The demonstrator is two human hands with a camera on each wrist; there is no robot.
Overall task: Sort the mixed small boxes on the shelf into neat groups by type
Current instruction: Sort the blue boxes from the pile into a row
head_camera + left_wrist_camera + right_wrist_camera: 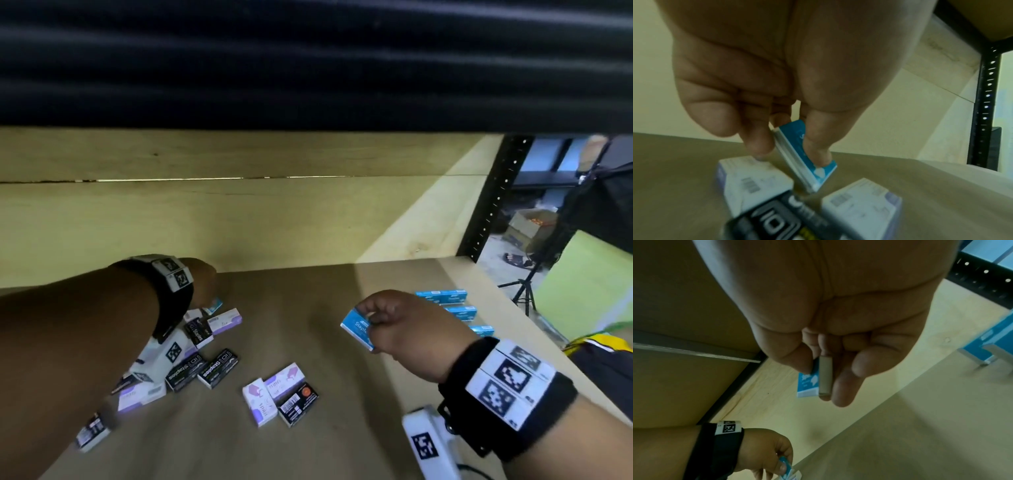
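Note:
My right hand (380,322) pinches a blue staples box (358,328) above the middle of the shelf; the right wrist view shows that box (809,382) between thumb and fingers. At the far left my left hand (205,291) pinches another blue box (215,305), held tilted between thumb and fingers (807,155) just over the mixed pile. Under it lie black staples boxes (198,330) and white-purple boxes (226,320). A row of blue boxes (445,296) lies sorted at the shelf's right side.
More black boxes (219,368), white-purple boxes (260,401) and a black barcode box (298,401) lie scattered on the brown shelf board (325,428). A wooden back wall (239,219), the shelf above and a black upright (493,195) bound the space.

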